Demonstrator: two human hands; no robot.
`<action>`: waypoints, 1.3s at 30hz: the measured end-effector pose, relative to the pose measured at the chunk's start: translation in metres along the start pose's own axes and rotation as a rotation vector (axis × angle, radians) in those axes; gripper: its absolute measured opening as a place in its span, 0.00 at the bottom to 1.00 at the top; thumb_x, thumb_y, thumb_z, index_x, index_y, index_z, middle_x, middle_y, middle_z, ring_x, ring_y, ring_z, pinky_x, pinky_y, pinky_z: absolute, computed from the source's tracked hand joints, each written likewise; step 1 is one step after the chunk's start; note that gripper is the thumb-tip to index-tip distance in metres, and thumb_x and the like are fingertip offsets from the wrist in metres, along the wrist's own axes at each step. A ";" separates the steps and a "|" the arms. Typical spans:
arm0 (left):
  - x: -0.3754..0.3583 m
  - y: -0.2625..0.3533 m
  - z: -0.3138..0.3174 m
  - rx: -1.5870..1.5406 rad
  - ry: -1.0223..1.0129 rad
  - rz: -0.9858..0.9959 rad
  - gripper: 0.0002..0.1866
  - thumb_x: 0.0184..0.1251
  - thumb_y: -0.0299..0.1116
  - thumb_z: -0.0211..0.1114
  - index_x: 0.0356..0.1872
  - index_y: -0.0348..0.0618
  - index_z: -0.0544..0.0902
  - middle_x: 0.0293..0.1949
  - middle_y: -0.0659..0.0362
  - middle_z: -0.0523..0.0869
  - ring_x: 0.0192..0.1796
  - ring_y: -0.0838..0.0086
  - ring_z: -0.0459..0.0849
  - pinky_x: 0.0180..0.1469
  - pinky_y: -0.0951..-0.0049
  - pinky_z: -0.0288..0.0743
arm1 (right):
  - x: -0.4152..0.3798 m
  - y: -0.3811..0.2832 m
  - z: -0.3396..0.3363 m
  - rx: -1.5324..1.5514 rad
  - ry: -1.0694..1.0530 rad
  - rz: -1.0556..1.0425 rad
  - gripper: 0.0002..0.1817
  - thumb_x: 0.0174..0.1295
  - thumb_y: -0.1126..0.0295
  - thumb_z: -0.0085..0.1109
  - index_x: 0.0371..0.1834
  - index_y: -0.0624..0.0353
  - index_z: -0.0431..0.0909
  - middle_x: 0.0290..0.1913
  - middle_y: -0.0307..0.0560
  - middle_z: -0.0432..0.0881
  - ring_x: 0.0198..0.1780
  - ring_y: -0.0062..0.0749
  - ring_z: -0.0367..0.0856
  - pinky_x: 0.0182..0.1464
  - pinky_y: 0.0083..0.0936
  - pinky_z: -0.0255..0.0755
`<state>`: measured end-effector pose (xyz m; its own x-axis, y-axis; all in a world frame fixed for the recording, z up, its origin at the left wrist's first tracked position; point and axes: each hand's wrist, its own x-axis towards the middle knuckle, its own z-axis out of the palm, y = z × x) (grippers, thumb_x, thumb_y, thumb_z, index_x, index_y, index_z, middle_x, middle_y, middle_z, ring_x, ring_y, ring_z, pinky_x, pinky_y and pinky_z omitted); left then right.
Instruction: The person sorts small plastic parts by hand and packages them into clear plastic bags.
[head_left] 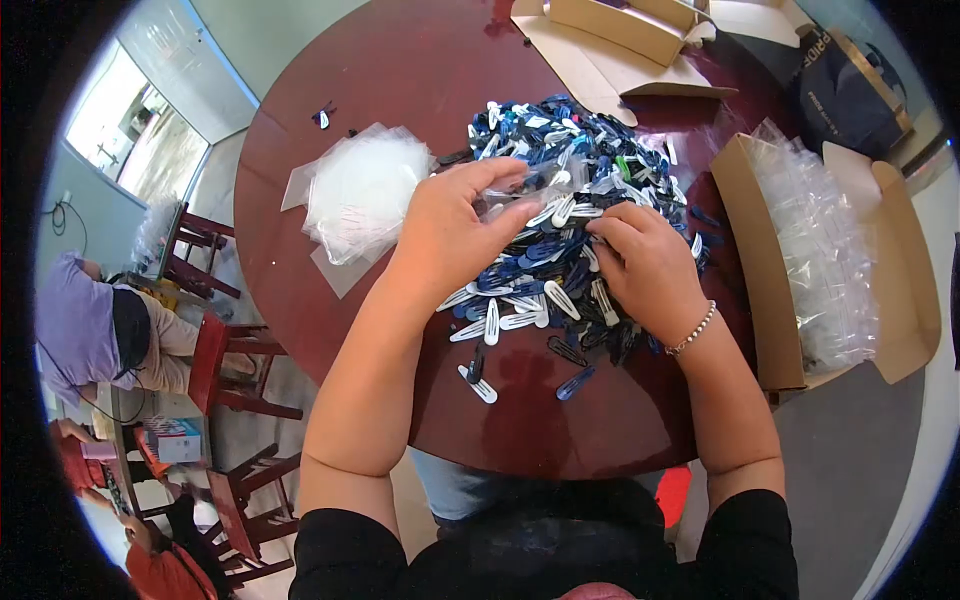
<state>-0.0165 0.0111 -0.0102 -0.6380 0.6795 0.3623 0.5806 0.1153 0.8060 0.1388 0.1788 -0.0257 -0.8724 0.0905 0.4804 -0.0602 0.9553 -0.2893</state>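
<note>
Left hand (pixel 455 225): grip closed on clear bag (pixel 550 178), above heap | Right hand (pixel 650 265): at heap's edge; cannot tell if pinching anything | Clips (pixel 562 300): heaped on tabletop (pixel 350 90) | Risk: limp film could snag; interlocked clips could drag neighbours loose

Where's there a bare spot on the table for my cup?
The table looks bare above the stack of clear bags, past one little loose bunch. There's a smaller patch at the near edge, below the scattered clips. It's crowded in the middle, where both hands work over the clip pile, and on the right, by the bag-filled box.
</note>
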 end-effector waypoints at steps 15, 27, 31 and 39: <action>0.001 -0.005 0.001 -0.031 -0.004 0.025 0.22 0.56 0.37 0.74 0.50 0.37 0.84 0.41 0.49 0.89 0.41 0.66 0.88 0.45 0.70 0.80 | 0.017 0.010 0.012 -0.110 0.133 -0.028 0.11 0.54 0.80 0.62 0.41 0.57 0.83 0.40 0.47 0.78 0.40 0.44 0.80 0.42 0.31 0.76; -0.001 -0.005 0.003 0.142 -0.031 0.097 0.22 0.55 0.31 0.75 0.52 0.38 0.83 0.45 0.53 0.88 0.45 0.72 0.86 0.48 0.73 0.78 | 0.006 0.024 -0.023 0.910 0.276 0.520 0.08 0.67 0.75 0.61 0.46 0.65 0.82 0.35 0.32 0.80 0.36 0.11 0.74 0.39 0.11 0.69; -0.003 -0.008 0.006 0.235 -0.035 0.197 0.24 0.52 0.35 0.73 0.52 0.41 0.83 0.47 0.52 0.86 0.51 0.58 0.83 0.55 0.62 0.76 | 0.008 -0.002 -0.028 0.742 0.324 0.355 0.09 0.66 0.78 0.59 0.48 0.65 0.82 0.37 0.36 0.81 0.35 0.16 0.76 0.38 0.14 0.70; -0.007 0.003 0.011 0.272 -0.062 0.314 0.24 0.49 0.34 0.75 0.50 0.40 0.82 0.46 0.52 0.85 0.51 0.59 0.83 0.53 0.63 0.77 | 0.006 -0.028 -0.032 0.153 0.129 -0.058 0.14 0.58 0.81 0.64 0.49 0.61 0.83 0.39 0.49 0.81 0.35 0.36 0.81 0.38 0.24 0.75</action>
<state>-0.0046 0.0142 -0.0155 -0.3814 0.7538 0.5351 0.8599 0.0768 0.5047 0.1504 0.1614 0.0120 -0.7965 0.0808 0.5992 -0.1904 0.9071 -0.3754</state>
